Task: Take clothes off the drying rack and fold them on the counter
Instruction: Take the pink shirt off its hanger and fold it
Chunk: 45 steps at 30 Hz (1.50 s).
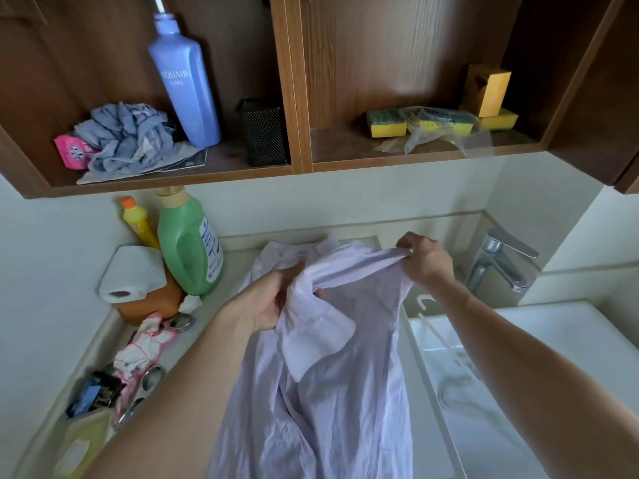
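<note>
A pale lilac button-up shirt (321,392) lies lengthwise on the beige counter (193,344), its collar end toward the wall and its hem toward me. My left hand (266,302) grips a bunched sleeve with its cuff hanging down near the shirt's upper middle. My right hand (427,257) pinches the shirt's shoulder edge and holds it stretched up and to the right, above the counter. No drying rack is in view.
A white sink (539,347) with a chrome tap (501,261) lies at right, a white hanger (439,326) in it. Left of the shirt stand a green jug (188,247), a yellow bottle, a toilet roll (133,274) and small clutter. Wooden shelves hang overhead.
</note>
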Each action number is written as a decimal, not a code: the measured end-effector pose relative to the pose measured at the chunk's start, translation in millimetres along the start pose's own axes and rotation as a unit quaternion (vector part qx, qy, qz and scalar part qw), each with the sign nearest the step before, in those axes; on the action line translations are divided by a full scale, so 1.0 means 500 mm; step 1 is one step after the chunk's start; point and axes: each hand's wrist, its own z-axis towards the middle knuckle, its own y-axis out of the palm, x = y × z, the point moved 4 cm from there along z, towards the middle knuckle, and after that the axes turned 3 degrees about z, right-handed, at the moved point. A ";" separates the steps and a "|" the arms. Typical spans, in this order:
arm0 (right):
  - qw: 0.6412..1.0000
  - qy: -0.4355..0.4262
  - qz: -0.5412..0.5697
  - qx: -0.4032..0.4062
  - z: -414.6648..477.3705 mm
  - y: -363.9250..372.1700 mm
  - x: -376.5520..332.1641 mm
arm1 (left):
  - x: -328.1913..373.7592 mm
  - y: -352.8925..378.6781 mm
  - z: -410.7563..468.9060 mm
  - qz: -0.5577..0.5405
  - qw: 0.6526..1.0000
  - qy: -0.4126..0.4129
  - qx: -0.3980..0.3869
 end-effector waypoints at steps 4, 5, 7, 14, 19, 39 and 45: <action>0.999 0.027 -0.016 0.016 0.009 0.005 0.045 | 0.001 -0.023 -0.016 -0.008 1.000 -0.016 0.009; 0.999 0.033 -0.009 0.019 0.010 0.009 0.059 | -0.001 -0.032 -0.017 -0.027 0.999 -0.020 0.015; 0.998 0.050 0.011 0.023 0.007 0.015 0.085 | -0.007 -0.054 -0.019 -0.087 0.996 -0.023 0.022; 0.995 0.087 0.042 -0.039 0.015 0.036 0.166 | -0.057 -0.097 0.007 -0.123 0.989 -0.083 0.026; 0.994 0.039 0.042 -0.090 0.016 0.066 0.163 | -0.090 -0.148 0.050 0.013 0.991 -0.097 0.093; 0.991 -0.017 0.014 -0.132 -0.002 0.079 0.172 | -0.118 -0.180 0.136 0.334 0.902 0.011 0.273; 0.992 -0.127 0.004 -0.011 0.016 0.054 0.159 | -0.020 -0.208 0.096 0.293 0.877 0.105 0.367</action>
